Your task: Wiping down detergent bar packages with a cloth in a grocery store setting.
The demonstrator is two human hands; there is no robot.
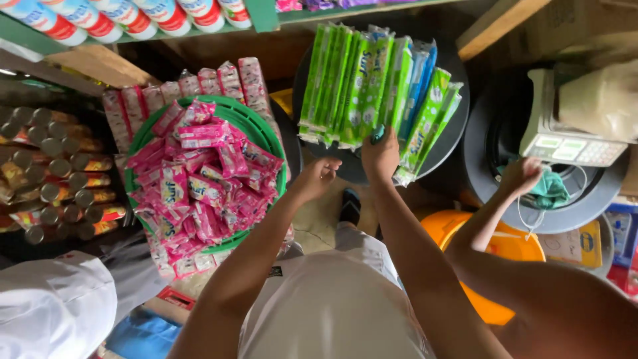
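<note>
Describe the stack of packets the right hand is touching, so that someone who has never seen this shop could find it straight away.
Under the shelf of red-capped bottles, two round dark tubs sit side by side. On the left tub stands a row of flat green packets, where the right hand rests. Unlike the loose pink sachets in the green basket, they stand upright.

Left hand (318,177) loosely curled, right hand (380,156) fingers bent forward.

Glossy plastic green sachets (372,83) and pink sachets (203,179); green plastic basket (256,123); smooth orange plastic bucket (445,229).
</note>
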